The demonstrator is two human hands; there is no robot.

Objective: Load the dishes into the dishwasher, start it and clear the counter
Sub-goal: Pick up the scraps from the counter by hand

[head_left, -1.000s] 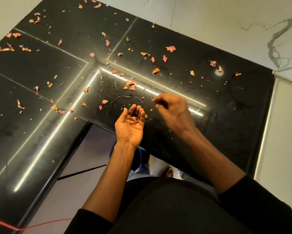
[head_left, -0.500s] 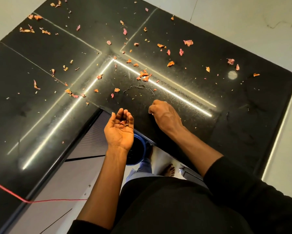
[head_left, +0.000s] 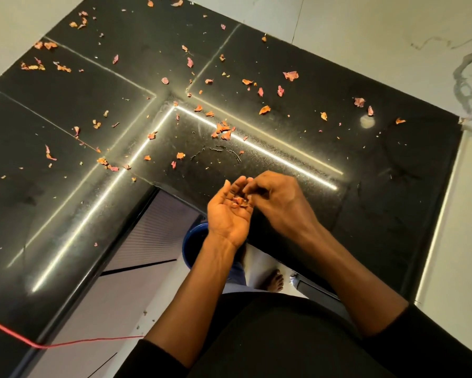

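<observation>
Dry orange and pink bits [head_left: 223, 130] lie all over the black counter [head_left: 65, 214]. Most of them are far from the person, near the inside corner and along the back. A few thin dark curls [head_left: 223, 150] lie among them. A small pile of the same bits [head_left: 240, 201] sits in the left hand [head_left: 229, 214]. That hand is palm up over the front edge of the counter, with its fingers a little bent like a cup. The right hand [head_left: 278, 197] is just beside it, its back turned up. Its fingers are bunched with the tips together, touching the left fingers right above the pile. The spot is too small to tell if a bit is pinched between them.

The counter is shiny and bends like an L. Pale joint lines cross it, and a long bright line of light [head_left: 284, 162] shines on it and turns at the corner. Behind the counter is a white wall [head_left: 393, 36] with grey veins. Under the counter edge is a pale cupboard front [head_left: 158, 227] with fine ridges. A blue bucket [head_left: 191, 244] stands on the floor below the left wrist, and a bare foot [head_left: 275, 281] shows near it. A red cord [head_left: 65, 343] runs across the bottom left. The person wears black sleeves [head_left: 434, 336].
</observation>
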